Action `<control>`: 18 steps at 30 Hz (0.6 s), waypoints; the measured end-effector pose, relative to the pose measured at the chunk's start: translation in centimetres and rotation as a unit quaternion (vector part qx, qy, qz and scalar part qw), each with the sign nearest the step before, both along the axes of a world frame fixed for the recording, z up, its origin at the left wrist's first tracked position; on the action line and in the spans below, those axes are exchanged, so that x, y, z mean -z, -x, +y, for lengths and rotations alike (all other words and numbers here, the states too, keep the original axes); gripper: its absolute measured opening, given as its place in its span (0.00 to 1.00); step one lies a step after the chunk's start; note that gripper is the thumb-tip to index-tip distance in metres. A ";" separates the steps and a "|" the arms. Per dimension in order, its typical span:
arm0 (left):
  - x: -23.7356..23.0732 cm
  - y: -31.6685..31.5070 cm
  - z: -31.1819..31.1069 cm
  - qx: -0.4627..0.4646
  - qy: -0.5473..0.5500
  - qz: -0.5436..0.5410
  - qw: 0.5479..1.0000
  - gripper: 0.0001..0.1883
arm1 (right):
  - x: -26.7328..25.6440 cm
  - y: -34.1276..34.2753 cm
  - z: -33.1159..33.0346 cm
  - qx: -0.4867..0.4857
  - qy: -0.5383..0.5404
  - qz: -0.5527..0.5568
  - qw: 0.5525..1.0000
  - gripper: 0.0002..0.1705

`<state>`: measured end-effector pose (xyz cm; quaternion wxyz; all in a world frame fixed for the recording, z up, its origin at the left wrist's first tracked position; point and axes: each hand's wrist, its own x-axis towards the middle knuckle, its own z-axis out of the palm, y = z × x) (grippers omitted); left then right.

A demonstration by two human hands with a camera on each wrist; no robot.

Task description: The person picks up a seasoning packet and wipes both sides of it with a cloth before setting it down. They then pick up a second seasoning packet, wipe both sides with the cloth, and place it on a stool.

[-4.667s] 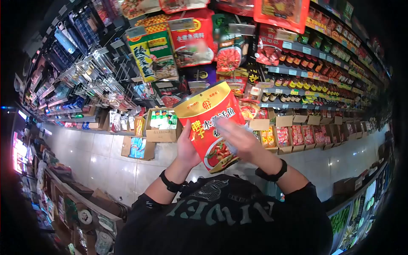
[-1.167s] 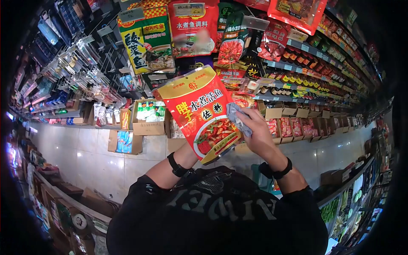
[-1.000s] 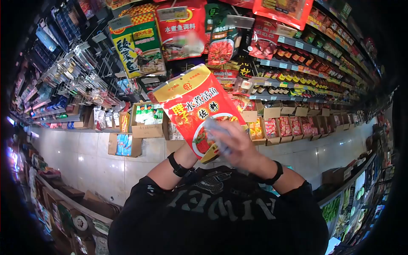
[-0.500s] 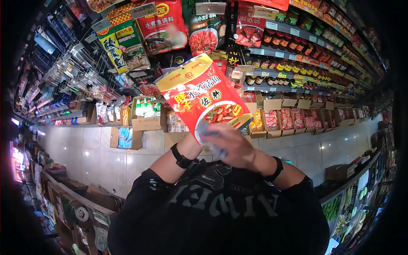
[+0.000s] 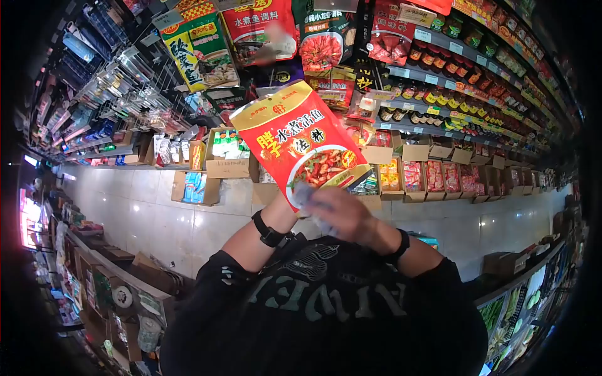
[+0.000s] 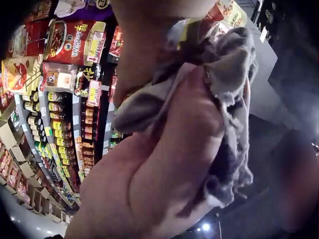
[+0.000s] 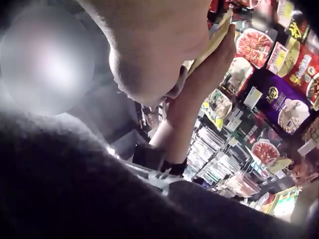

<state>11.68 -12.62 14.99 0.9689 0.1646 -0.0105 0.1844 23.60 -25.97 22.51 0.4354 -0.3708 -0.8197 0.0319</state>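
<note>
A red and gold food packet (image 5: 285, 135) is tilted in front of the chest in the head view. Behind it, the left hand is hidden there; the right wrist view shows the left hand (image 7: 214, 64) against the back of the packet (image 7: 215, 44), which is seen nearly edge-on. At the packet's lower front, the right hand (image 5: 342, 214) grips a bunched grey cloth (image 5: 305, 195), both slightly blurred. The left wrist view shows the right hand (image 6: 164, 154) curled round that cloth (image 6: 232, 64) close up.
Hanging seasoning packets (image 5: 260, 34) are just beyond the held packet. Shelves of jars (image 5: 433, 97) run to the right. Cardboard boxes (image 5: 229, 168) of goods stand low along the tiled floor (image 5: 150, 219). Wire racks (image 5: 138, 94) are at the left.
The right hand with the cloth has moved from the packet's right edge across its front to the lower left part. The packet remains held, a little higher in view.
</note>
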 end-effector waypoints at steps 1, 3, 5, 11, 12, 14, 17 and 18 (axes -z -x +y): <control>0.0 0.6 0.2 0.002 0.001 0.002 1.000 0.24 | 0.1 1.1 0.0 -0.042 -0.016 -0.016 0.999 0.24; 0.1 1.7 0.7 0.006 -0.003 0.002 1.000 0.24 | 0.2 0.9 0.3 -0.030 0.007 -0.019 0.999 0.23; 0.1 2.6 1.2 0.012 -0.004 -0.001 1.000 0.24 | 3.1 -0.7 0.7 0.001 0.079 0.099 0.992 0.23; 1.2 5.5 2.7 0.025 0.001 -0.023 0.999 0.24 | 1.6 -5.6 1.8 0.317 0.074 0.106 0.940 0.24; 1.4 5.9 2.9 0.026 0.002 -0.027 0.999 0.24 | 0.3 -4.9 1.6 0.335 0.065 0.141 0.929 0.24; 2.0 6.4 3.0 0.022 0.000 -0.036 0.999 0.23 | -1.3 -3.2 1.3 0.383 0.060 0.175 0.905 0.25; 3.7 5.8 2.3 -0.020 0.001 -0.037 0.999 0.23 | -2.3 4.7 2.6 0.241 0.159 0.181 0.940 0.31; 3.3 5.5 1.0 -0.104 0.009 0.001 0.995 0.25 | -1.6 6.5 3.1 0.203 0.197 0.154 0.947 0.36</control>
